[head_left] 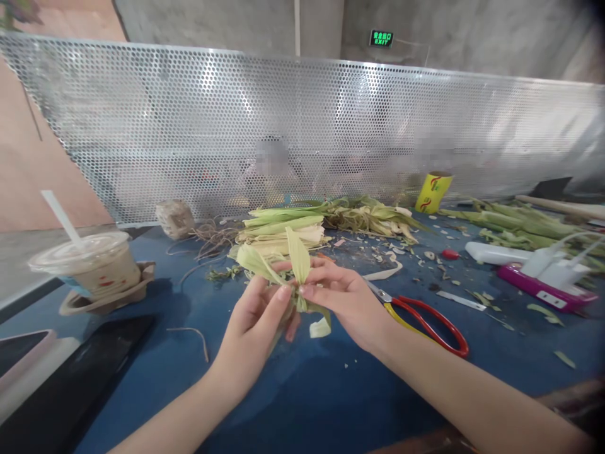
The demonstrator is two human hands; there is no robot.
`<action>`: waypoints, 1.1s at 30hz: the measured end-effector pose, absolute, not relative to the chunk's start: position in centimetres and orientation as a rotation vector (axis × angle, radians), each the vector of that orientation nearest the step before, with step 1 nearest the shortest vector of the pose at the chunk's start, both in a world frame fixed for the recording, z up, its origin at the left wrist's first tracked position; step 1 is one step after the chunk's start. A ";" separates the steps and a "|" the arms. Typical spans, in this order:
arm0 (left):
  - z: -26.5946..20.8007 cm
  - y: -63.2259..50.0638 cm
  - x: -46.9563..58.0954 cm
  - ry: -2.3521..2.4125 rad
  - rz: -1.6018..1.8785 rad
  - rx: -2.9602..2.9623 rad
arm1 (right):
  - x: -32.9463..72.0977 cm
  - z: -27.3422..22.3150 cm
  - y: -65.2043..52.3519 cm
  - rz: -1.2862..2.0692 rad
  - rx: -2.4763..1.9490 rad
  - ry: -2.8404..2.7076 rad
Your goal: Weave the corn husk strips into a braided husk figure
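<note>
Between my two hands, above the front of the blue table, is a pale green corn husk piece point(299, 255) with pointed leaves spreading up and a curled strip hanging below. My left hand point(262, 312) is closed on it, thumb and fingertips pinching near its gathered middle. From the other side, my right hand point(347, 299) pinches the same gathered spot. Just beyond my fingers lies a stack of flat corn husks point(283, 230). Scissors with red handles point(432, 325) rest to the right of my right hand, partly hidden behind the wrist.
A lidded drink cup point(101, 265) with a straw stands left in a cardboard holder. Black phone-like slab point(89, 378) lies front left. Twine point(212, 236), a yellow tube point(433, 192), a purple power strip point(543, 287) and scattered husk scraps surround the work area. A perforated metal screen point(189, 126) rises behind.
</note>
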State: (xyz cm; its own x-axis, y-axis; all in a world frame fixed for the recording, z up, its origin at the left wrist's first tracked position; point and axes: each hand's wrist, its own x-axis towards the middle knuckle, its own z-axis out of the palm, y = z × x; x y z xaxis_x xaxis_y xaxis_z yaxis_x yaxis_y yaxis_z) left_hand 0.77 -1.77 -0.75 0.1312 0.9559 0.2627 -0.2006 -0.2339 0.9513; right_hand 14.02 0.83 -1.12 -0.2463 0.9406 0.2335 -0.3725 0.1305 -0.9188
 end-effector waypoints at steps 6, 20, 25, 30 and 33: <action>-0.6 -1.7 0.2 0.996 1.173 1.385 | 14.5 -1.3 1.0 1.214 -0.747 -1.343; 0.2 -1.8 0.0 0.963 1.065 1.324 | 16.1 -0.2 2.0 1.221 -0.686 -1.468; 0.7 -1.6 -0.1 1.129 1.184 1.328 | 16.3 0.6 0.5 1.198 -0.849 -1.831; 0.5 -1.1 -0.5 1.210 1.188 1.413 | 16.1 0.4 -0.1 1.094 -0.868 -2.008; 0.3 -0.8 -0.8 1.246 1.178 1.438 | 16.3 0.1 0.5 0.981 -0.900 -2.033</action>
